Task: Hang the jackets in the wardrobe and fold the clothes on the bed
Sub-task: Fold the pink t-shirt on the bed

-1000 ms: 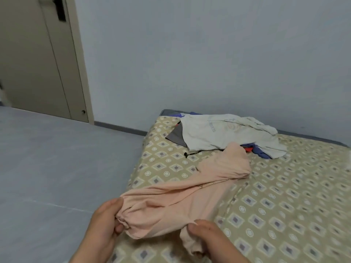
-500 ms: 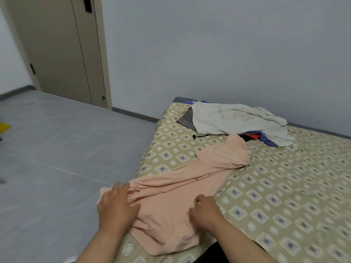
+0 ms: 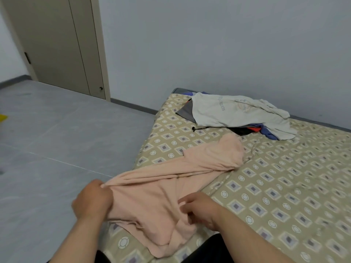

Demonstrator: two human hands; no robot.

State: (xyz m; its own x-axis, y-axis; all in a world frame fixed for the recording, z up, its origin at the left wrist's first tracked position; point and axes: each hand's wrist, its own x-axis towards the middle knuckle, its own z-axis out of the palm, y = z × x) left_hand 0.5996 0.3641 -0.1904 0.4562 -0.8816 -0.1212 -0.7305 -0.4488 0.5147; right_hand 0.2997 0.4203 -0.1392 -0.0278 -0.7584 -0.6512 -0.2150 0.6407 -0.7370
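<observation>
Cloth is what we have in both hands: the peach top (image 3: 171, 188) lies on the bed (image 3: 284, 196) at six o'clock in our view, its bunched far end reaching toward one o'clock and its near hem hanging a little over the mattress edge. Our left hand (image 3: 91, 200), at seven o'clock, grips a gathered edge of it in curled fingers and pulls it taut. Our right hand (image 3: 199, 207), at five o'clock, has its fingers curled into the middle of the fabric and seems to pinch a fold (motion blur keeps us from being surer).

We judge this to be the spreading step, before any fold is made. To do it well, we should draw the two hands apart so the ridges between them flatten, and then straighten the crumpled far end so the fold lines fall square.

Beyond it, at one o'clock, a white garment (image 3: 228, 112) covers a small heap of darker clothes awaiting their turn. A door (image 3: 57, 44) stands at eleven o'clock, past the grey floor (image 3: 57, 139).
</observation>
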